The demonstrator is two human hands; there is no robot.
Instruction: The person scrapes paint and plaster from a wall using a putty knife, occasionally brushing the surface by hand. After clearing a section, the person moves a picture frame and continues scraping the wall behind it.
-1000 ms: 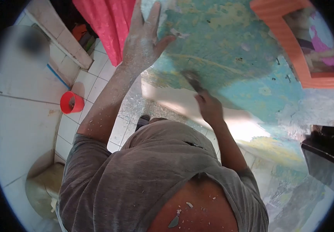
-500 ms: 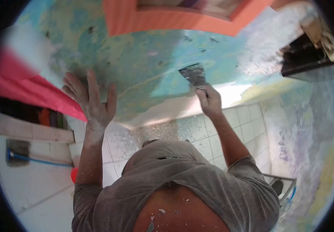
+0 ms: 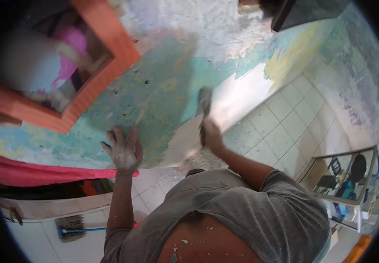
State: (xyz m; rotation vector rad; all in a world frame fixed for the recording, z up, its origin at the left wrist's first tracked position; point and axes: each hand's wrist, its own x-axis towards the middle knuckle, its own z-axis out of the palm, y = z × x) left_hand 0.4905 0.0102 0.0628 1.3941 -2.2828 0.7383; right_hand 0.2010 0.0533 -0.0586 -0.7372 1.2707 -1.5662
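My left hand (image 3: 125, 153), dusted white, has its fingers spread against or just over the patchy green wall (image 3: 163, 92); contact is hard to tell. In my right hand (image 3: 212, 135) I grip a scraper (image 3: 205, 100), its wide blade smeared by motion. The blade is at the lower part of the wall, near the edge between the green paint and a bare white strip (image 3: 237, 97).
An orange-framed opening (image 3: 128, 48) sits in the wall at upper left. Below it hangs pink cloth (image 3: 44, 173). A broom (image 3: 71, 229) lies on the tiled floor (image 3: 281, 118), flecked with debris. A glass-topped stand (image 3: 343, 177) is at right.
The view has swung, shifting the orange frame left and down. My right hand has turned the scraper more upright and brought it lower on the wall. My left hand stays spread.
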